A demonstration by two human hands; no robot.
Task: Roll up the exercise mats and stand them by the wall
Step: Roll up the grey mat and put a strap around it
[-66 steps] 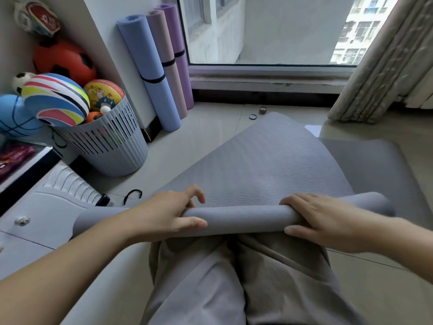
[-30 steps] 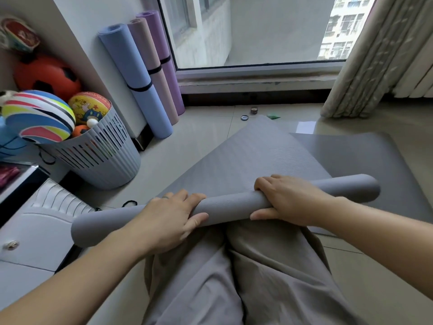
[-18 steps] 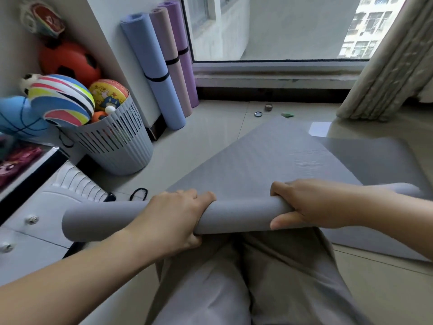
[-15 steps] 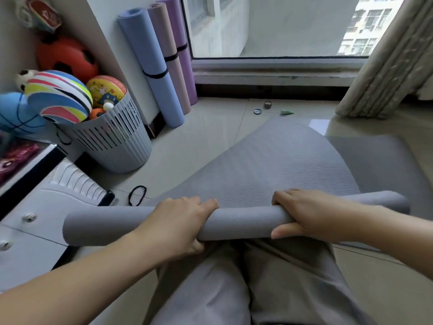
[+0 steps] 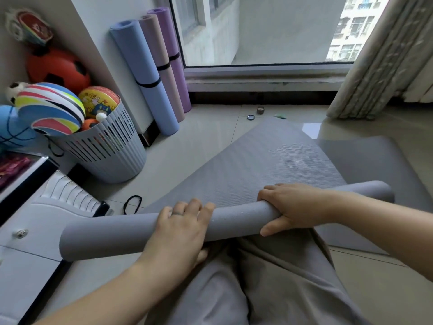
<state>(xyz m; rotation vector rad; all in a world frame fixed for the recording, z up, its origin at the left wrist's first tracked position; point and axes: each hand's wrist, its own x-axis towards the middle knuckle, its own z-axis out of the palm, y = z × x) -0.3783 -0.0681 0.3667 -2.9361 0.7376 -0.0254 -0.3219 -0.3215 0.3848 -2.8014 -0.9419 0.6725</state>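
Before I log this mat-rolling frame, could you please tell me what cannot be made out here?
Head view:
- Small round items by the window: too small to identify.
- Blue ball: cut off by the left edge.
- Second grey mat: partly hidden under the textured mat and behind the right hand and arm.
- Grey mat roll: end faces turned away; its middle covered by the left hand.

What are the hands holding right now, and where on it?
Both grip the rolled end of the grey mat: left hand near the roll's middle, right hand toward its right end, each wrapped round it.
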